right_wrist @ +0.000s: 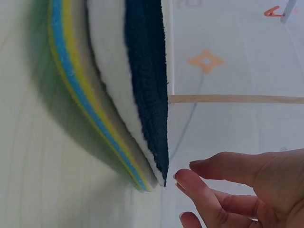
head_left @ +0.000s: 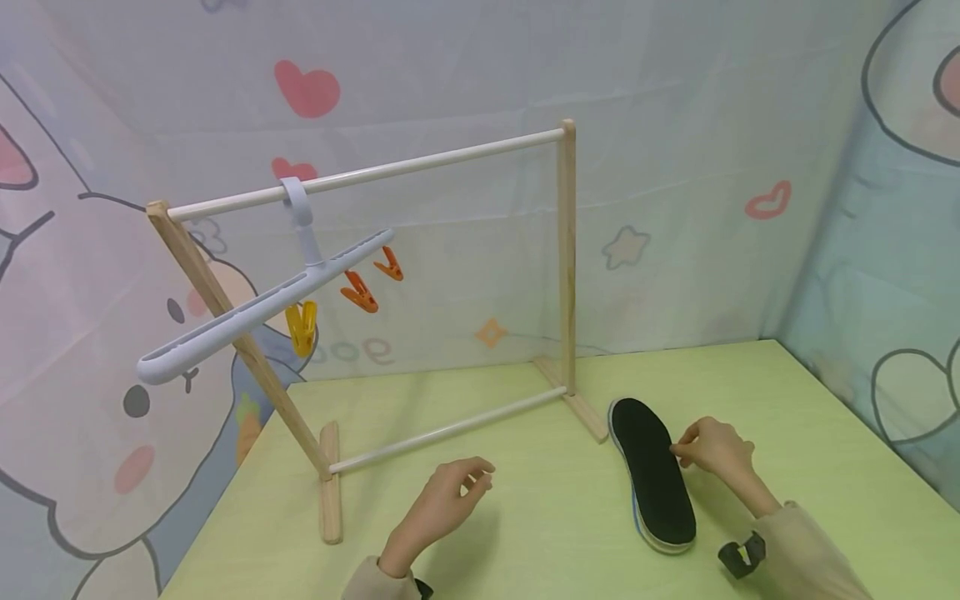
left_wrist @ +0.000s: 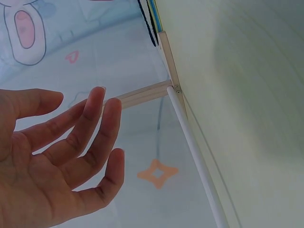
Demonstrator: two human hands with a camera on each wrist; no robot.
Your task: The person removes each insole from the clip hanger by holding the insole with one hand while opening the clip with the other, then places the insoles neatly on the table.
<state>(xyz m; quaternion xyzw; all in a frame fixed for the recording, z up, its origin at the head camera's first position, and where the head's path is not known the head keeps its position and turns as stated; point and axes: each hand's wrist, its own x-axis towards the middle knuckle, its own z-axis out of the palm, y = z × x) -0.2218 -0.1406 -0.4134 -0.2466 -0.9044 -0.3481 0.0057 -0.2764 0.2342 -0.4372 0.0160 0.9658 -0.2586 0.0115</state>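
A small pile of shoe insoles (head_left: 656, 471), black on top, lies on the table at the right. In the right wrist view the insoles (right_wrist: 147, 80) show layered edges of dark, white, yellow and blue. My right hand (head_left: 716, 450) is at the pile's right edge, thumb and forefinger bent close together. In its wrist view the right hand (right_wrist: 237, 190) has a narrow gap between its fingertips and the insoles' end. My left hand (head_left: 450, 496) hovers over the table in front of the rack, holding nothing. Its fingers (left_wrist: 111, 123) are loosely bent and spread.
A wooden rack (head_left: 567, 258) with white rods stands behind the hands. From its top rod hangs a pale plastic hanger (head_left: 255, 312) with a yellow clip (head_left: 302, 328) and two orange clips (head_left: 361, 292). A printed curtain (head_left: 675, 108) borders the green table (head_left: 540, 500).
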